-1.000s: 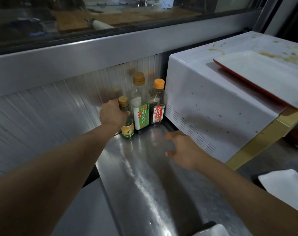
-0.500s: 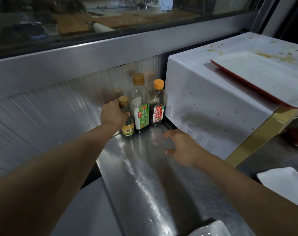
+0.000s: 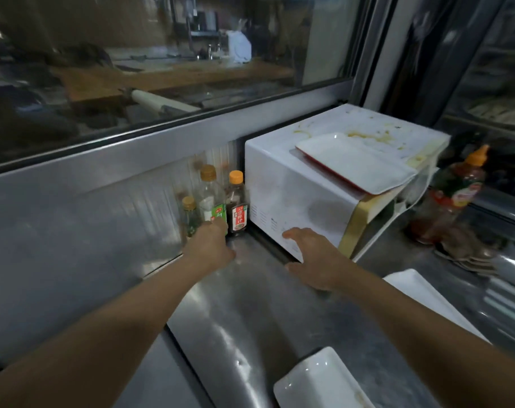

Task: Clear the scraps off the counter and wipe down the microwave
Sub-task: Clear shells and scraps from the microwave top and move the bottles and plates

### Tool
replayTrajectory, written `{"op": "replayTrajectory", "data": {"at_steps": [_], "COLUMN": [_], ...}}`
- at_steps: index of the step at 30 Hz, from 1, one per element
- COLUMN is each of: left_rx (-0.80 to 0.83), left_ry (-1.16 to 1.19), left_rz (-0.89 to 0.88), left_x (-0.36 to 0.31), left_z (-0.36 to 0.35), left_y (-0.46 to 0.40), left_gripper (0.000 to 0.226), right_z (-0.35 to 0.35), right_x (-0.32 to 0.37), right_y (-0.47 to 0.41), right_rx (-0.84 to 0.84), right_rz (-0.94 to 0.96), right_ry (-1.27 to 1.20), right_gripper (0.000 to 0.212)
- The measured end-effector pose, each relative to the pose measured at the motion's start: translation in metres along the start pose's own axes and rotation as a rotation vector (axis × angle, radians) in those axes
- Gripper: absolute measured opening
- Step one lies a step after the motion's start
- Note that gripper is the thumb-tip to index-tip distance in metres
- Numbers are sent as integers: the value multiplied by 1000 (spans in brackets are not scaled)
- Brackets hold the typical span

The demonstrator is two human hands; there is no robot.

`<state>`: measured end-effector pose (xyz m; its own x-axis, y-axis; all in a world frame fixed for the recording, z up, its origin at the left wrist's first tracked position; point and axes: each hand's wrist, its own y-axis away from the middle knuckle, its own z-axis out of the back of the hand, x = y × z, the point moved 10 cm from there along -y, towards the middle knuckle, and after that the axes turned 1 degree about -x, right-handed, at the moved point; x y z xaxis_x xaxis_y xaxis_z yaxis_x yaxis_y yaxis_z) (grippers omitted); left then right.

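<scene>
The white microwave (image 3: 294, 195) stands on the steel counter (image 3: 250, 319); its top has yellow smears (image 3: 379, 135) and its side is speckled. A white tray with a red underside (image 3: 353, 163) lies on top of it. My right hand (image 3: 312, 256) hovers open, fingers spread, by the microwave's lower left side. My left hand (image 3: 212, 245) reaches to the foot of the green-label bottle (image 3: 210, 192); its fingers are hidden. The small bottle (image 3: 189, 214) stands free just left of it.
A dark sauce bottle (image 3: 237, 201) stands between the green-label bottle and the microwave. White plates lie at the front (image 3: 318, 384) and right (image 3: 421, 295). A red sauce bottle (image 3: 453, 195) and a brownish pile (image 3: 468, 254) sit right of the microwave. A window wall runs behind.
My left hand has let go of the small bottle and dropped toward the green-label bottle's base. The view pulled back and up. My right hand stayed near the microwave's side.
</scene>
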<state>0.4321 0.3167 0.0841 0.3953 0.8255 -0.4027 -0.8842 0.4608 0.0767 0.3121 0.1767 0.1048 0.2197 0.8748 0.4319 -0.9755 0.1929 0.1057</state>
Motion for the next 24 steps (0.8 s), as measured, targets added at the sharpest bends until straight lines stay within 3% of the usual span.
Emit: {"op": "replayTrajectory", "data": {"at_steps": [4, 11, 14, 24], "left_rx": [51, 176, 208, 202], "left_ry": [19, 34, 28, 1], "left_rz": [-194, -343, -410, -383], "left_x": [-61, -156, -204, -341], "left_z": [1, -16, -32, -94], "left_y": [21, 50, 63, 40], "left_gripper": [50, 65, 60, 64], "right_z": [32, 89, 109, 183], "right_x": [-21, -72, -109, -257], "right_y": [38, 96, 118, 135], "right_rx": [-78, -211, -238, -299], "right_rz": [-57, -134, -195, -236], "right_ry": [9, 11, -16, 13], "right_gripper": [65, 61, 63, 58]}}
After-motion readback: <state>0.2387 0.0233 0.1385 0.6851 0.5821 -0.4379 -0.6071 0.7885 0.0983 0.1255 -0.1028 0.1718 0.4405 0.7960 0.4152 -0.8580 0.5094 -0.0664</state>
